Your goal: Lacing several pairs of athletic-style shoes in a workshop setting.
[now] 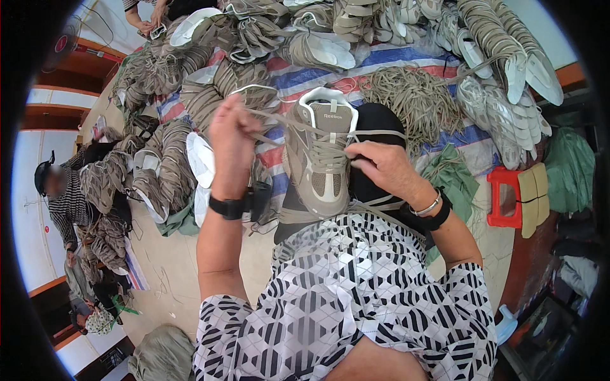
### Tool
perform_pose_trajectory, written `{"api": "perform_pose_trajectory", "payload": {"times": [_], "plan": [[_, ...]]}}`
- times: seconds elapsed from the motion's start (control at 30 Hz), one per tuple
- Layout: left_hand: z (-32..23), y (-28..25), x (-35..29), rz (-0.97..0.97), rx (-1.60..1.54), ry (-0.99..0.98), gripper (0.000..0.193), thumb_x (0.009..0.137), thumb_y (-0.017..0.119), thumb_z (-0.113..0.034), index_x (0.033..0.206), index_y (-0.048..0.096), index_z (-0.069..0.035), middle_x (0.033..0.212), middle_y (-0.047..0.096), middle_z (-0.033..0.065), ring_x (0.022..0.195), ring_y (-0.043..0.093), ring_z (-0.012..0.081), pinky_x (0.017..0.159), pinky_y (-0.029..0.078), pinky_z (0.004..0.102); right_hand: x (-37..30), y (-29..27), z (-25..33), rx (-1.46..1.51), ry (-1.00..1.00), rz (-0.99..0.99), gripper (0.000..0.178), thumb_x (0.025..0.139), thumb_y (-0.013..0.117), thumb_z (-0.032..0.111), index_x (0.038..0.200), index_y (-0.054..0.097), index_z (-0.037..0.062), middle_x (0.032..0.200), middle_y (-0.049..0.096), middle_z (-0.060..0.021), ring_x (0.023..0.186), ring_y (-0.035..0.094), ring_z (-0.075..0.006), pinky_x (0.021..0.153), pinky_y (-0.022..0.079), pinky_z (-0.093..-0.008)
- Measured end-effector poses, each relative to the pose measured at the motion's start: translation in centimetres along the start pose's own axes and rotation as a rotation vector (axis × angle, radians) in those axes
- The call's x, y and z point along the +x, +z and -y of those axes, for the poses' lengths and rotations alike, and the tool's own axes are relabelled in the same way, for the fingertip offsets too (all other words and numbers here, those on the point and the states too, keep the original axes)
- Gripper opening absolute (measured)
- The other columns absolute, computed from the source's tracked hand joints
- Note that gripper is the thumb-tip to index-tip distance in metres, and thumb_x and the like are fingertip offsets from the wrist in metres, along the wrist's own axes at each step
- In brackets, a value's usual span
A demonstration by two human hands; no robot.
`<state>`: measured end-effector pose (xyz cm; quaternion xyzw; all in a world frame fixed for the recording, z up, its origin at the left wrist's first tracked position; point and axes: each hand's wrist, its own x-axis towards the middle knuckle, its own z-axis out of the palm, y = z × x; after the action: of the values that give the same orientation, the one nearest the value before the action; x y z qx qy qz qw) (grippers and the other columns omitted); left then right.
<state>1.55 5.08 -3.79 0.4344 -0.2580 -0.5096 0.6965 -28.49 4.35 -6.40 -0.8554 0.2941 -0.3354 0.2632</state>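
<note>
A taupe and white sneaker point(321, 159) rests upright on my lap, toe toward me, with a flat taupe shoelace point(329, 155) threaded across its tongue. My left hand point(232, 130) is raised left of the shoe, slightly blurred. Its fingers are closed on one end of the lace, which stretches from the top eyelets. At the shoe's right side, my right hand point(387, 166) pinches at the lacing by the eyelet edge, thumb and forefinger together. Another length of lace runs rightward over my dark-covered knee point(378, 120).
Beyond my knees, a heap of loose taupe laces point(406, 98) lies on a striped sheet point(467, 149). Stacked shoe uppers point(219, 95) surround it. A red stool point(505, 197) stands at right. One person point(70, 203) works at left; another person's hands point(149, 26) show at top left.
</note>
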Motion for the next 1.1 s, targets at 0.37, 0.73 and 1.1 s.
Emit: {"api": "perform_pose_trajectory", "payload": {"times": [0.37,0.73,1.1], "plan": [[-2.7,-2.8,-1.0,-0.062,0.274,0.160,0.017,0.093,0.054,-0.005,0.110,0.056,-0.002,0.068,0.047,-0.0024,0.057,0.041,0.0066,0.055,0.039,0.0230,-0.4,-0.4,-3.2,-0.101,0.058,-0.119,0.014,0.087,0.065,0.015,0.090,0.064,0.0010,0.068,0.061,-0.0083,0.057,0.054,-0.0114,0.055,0.045,-0.0285],[2.0,-8.5,-3.2,0.156,1.555,0.316,0.028,0.093,0.054,-0.009,0.120,0.058,-0.006,0.089,0.069,0.0029,0.080,0.054,0.0195,0.079,0.041,0.0336,-10.8,-7.0,-11.8,-0.781,0.768,0.135,0.019,0.088,0.055,0.012,0.105,0.059,0.0038,0.074,0.066,-0.0198,0.069,0.066,-0.0374,0.060,0.049,-0.0472],[3.3,2.1,-4.5,0.261,0.705,-0.097,0.030,0.102,0.046,-0.017,0.128,0.050,-0.002,0.108,0.068,0.0094,0.090,0.064,0.0111,0.077,0.049,0.0248,1.0,0.7,-3.2,-0.058,0.184,-0.154,0.010,0.090,0.054,0.007,0.086,0.060,-0.0002,0.070,0.062,-0.0125,0.063,0.066,-0.0159,0.056,0.050,-0.0302]]}}
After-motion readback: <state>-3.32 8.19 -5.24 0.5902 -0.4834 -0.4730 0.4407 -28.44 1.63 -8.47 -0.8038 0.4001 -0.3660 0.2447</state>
